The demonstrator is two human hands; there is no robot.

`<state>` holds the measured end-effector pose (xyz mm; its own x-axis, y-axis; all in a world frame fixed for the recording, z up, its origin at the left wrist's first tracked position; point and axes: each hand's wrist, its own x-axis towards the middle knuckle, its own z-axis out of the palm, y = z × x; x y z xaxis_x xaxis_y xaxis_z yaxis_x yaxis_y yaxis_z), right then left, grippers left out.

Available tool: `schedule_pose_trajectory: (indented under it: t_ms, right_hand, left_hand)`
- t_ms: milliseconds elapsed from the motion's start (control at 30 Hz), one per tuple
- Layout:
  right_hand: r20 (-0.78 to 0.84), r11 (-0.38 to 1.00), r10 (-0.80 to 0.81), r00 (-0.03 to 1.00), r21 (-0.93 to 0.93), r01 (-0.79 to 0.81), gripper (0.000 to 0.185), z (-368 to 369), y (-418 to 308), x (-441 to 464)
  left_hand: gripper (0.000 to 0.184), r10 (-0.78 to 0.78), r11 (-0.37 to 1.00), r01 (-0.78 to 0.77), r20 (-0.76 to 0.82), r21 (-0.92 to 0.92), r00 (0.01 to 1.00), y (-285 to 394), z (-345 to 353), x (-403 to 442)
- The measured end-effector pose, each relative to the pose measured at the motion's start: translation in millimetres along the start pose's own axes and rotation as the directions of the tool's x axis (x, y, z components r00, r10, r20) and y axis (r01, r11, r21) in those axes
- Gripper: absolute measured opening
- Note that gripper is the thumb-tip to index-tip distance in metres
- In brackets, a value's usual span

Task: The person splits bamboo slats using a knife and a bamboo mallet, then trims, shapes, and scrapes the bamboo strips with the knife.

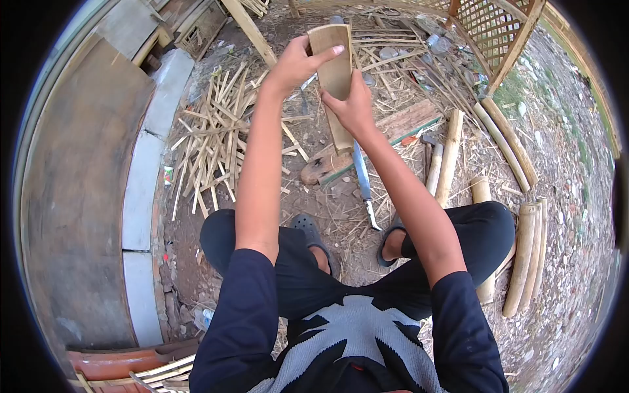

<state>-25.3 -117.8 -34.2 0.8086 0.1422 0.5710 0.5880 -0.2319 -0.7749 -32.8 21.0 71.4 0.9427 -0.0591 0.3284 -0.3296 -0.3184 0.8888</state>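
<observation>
A split bamboo piece (pixel 334 78), its hollow inner side facing me, is held up in front of me in both hands. Closed on its upper left edge, my left hand (pixel 295 65) lays its thumb across the inner face. Lower down, my right hand (pixel 354 108) grips the right edge, its thumb reaching over the inner side. Below the hands a machete (pixel 362 171) rests with its blade against a worn wooden plank (pixel 409 121) and its handle towards my feet. The lower end of the bamboo piece hangs over that plank.
Thin bamboo strips (pixel 219 141) lie heaped to the left. Bamboo poles (pixel 451 157) and further bamboo lengths (pixel 521 259) are on the ground at right. A low block wall (pixel 141 177) runs along the left, and a lattice panel (pixel 495 29) stands at the back right.
</observation>
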Motion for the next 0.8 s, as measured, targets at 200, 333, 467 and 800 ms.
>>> schedule_pose_trajectory:
  t_ms: [200, 333, 467, 800]
  right_hand:
    - [0.136, 0.94, 0.094, 0.986, -0.339, -0.043, 0.075, 5.0, 63.3, -53.1]
    - [0.229, 0.856, 0.318, 0.92, -0.486, -0.175, 0.077, -4.8, 146.4, -138.7]
    - [0.329, 0.627, 0.748, 0.576, -0.634, -0.452, 0.07, -25.6, 184.3, -236.7]
    - [0.205, 0.411, 0.871, 0.446, -0.802, -0.433, 0.048, -29.2, 185.8, -324.9]
  left_hand:
    - [0.034, 0.08, 0.945, -0.028, -0.147, 0.327, 0.986, -46.7, 2.7, -5.6]
    - [0.037, 0.047, 0.94, 0.031, -0.218, 0.34, 0.975, -50.3, -0.2, -6.9]
    - [0.037, 0.206, 0.877, -0.074, -0.234, 0.475, 0.95, -57.3, -0.2, -1.2]
    - [0.029, 0.185, 0.899, 0.002, -0.383, 0.437, 0.905, -51.3, 0.9, -0.8]
